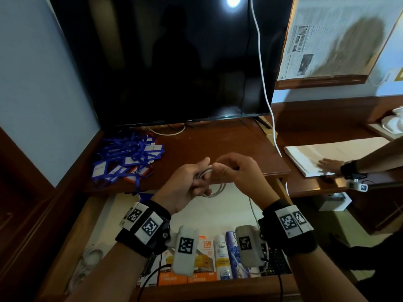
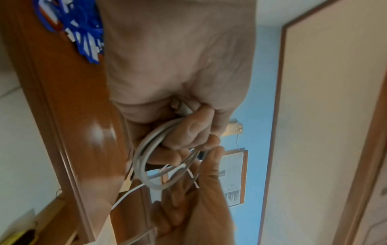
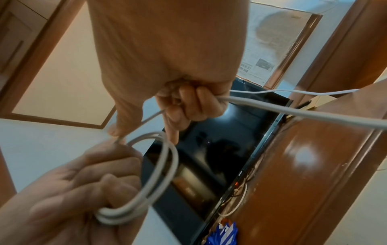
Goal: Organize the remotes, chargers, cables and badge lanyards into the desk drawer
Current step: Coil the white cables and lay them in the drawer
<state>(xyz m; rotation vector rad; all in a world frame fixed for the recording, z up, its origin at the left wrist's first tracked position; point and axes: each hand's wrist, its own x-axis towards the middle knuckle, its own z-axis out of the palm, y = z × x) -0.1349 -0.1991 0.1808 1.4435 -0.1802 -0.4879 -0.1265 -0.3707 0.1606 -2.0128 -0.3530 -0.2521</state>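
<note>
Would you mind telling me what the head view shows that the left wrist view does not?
Only the head view shows the open drawer with orange charger boxes inside, the dark TV screen, and a second person's hand on white paper. Only the left wrist view shows the cable's plug end tucked in the left palm. Both show the left hand and right hand holding the coiled white cable, and the blue lanyards.

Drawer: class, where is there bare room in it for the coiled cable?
The drawer's pale middle floor is bare, between the desk edge behind and the charger boxes in front. The front row is crowded. Both hands hold the cable.
</note>
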